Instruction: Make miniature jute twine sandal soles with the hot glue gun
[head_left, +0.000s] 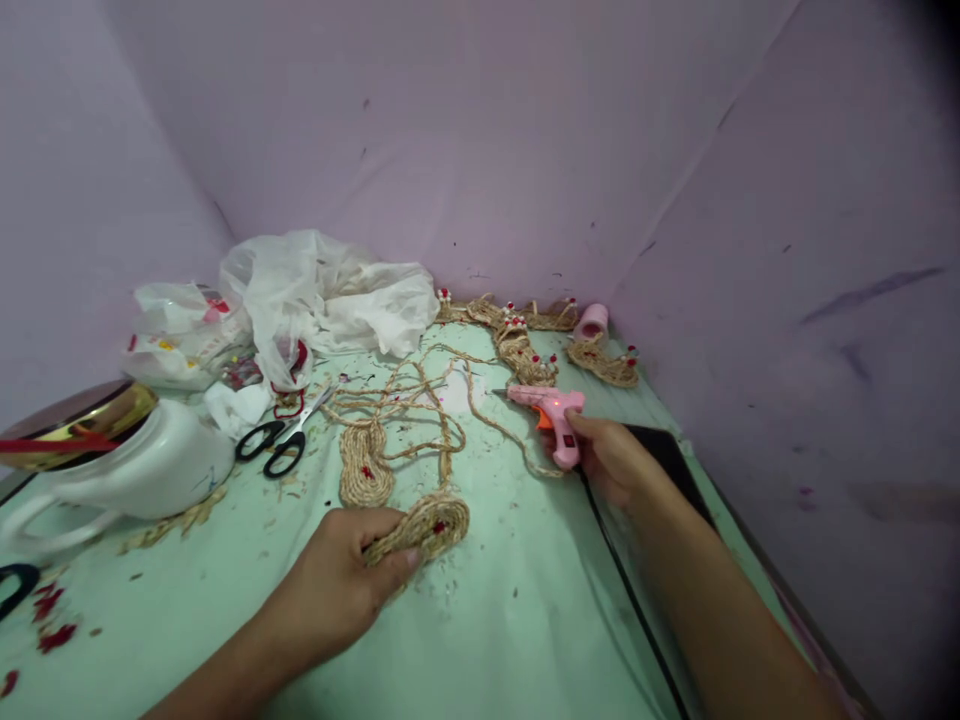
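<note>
Between the thumb and fingers of my left hand [352, 575] is a coiled straw-coloured rope sole [442, 515], oval, with a red spot at its middle. A strand of braided rope [445, 450] runs away from it up the table. My right hand [611, 455] is closed round the handle of a pink glue gun [559, 415], its nozzle pointing left and a small light glowing on its side. The black cord hangs below it. A second coiled rope sole [366, 465], also red-centred, lies flat just beyond my left hand.
Black-handled scissors [285, 440] lie left of the rope. A white pitcher [165, 465] and white plastic bags [322, 290] stand at the left and back. Several beaded rope pieces [517, 345] and a pink spool [592, 322] lie along the back wall. A black flat object [667, 455] is under my right arm.
</note>
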